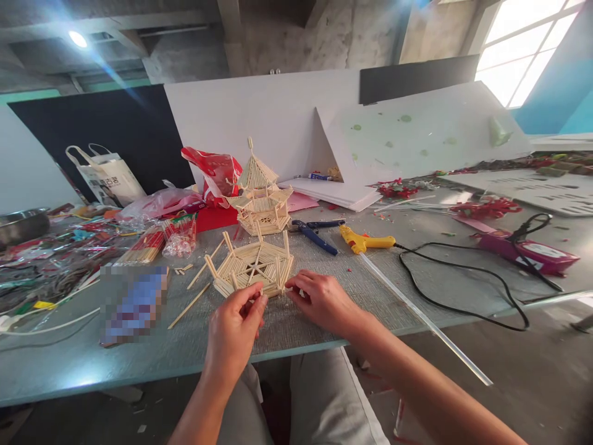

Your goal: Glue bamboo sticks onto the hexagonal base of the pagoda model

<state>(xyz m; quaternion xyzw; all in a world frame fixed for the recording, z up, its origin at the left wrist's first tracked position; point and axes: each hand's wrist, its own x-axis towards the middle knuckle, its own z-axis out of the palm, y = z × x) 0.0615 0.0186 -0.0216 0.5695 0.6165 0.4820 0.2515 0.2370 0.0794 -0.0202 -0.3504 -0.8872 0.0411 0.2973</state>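
Note:
A flat polygonal base of glued wooden sticks (248,254) lies on the table before me, with short posts standing around its rim. At its near edge, my left hand (238,315) has thumb and fingertips pinched together; whatever is between them is too small to make out. My right hand (319,300) is bent at the base's near right corner, fingertips close to a post there, and its grip is partly hidden. Behind the base stands a small pagoda model (262,198) of the same sticks, with a pointed roof.
Blue-handled pliers (315,235) lie right of the pagoda, beside a yellow glue gun (365,240) with a long clear glue stick (426,321) and black cord. Loose sticks (189,306) lie left of the base. Bundled sticks (146,244) and plastic bags crowd the left side.

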